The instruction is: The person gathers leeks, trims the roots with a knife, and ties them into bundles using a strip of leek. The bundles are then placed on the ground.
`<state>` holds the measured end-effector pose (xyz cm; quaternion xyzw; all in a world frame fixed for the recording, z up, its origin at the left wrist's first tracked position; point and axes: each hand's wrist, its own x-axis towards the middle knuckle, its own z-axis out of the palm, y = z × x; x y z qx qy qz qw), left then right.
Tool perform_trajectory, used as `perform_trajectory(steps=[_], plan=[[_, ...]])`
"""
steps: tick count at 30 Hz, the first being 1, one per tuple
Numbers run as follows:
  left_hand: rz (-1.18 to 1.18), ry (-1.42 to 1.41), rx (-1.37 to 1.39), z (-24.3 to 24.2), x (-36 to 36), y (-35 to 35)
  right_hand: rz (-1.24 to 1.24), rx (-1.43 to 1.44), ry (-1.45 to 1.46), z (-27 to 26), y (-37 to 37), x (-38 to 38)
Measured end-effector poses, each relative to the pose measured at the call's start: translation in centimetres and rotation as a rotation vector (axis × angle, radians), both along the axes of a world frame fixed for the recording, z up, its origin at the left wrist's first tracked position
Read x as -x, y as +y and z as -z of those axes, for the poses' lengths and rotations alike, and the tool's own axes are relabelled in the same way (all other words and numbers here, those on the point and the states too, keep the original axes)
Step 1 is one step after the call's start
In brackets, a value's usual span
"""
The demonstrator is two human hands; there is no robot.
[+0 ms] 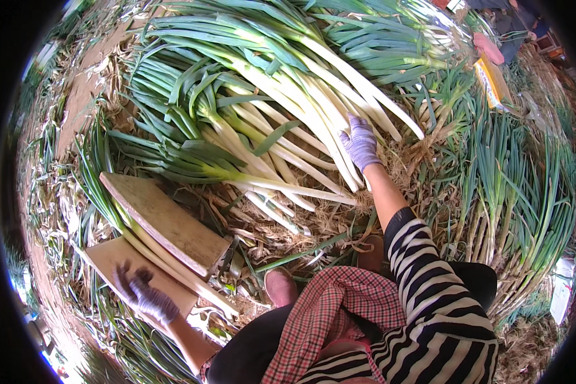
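My right hand [361,144], in a grey-purple knit glove, rests against the white shanks of a large pile of long green onions [312,103]. Whether its fingers grip a stalk cannot be told. Blurred, my left hand [146,294] hovers over the lower of two wooden boards [120,261], gloved fingers apart with nothing in them. A few peeled green onions [182,276] lie in the angle between that board and the raised second board [165,218], white ends towards me. One green onion [288,188] lies across the near side of the pile, roots to the right.
Unpeeled green onions [497,177] stand bunched at the right. Dry husks and roots [264,242] litter the ground by my shoes [281,286]. A yellow box [490,81] sits at upper right, near another person [509,29]. More green onions [144,348] lie at lower left.
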<state>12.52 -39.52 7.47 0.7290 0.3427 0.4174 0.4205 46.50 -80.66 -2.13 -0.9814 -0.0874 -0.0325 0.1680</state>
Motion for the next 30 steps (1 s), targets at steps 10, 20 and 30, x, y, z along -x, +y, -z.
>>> perform_trajectory(steps=[10, 20, 30], plan=[[0.996, 0.234, 0.151, -7.9, -10.0, -12.0, -0.04, 0.325, 0.177, 0.1, 2.5, 1.9], [0.849, 0.458, 1.136, 12.9, -24.6, -27.0, 0.238, -0.157, 0.376, 0.2, -0.6, 0.2], [0.758, 0.232, 1.375, 12.3, -28.5, -29.7, 0.045, -0.496, 0.637, 0.5, -3.4, -1.7]])
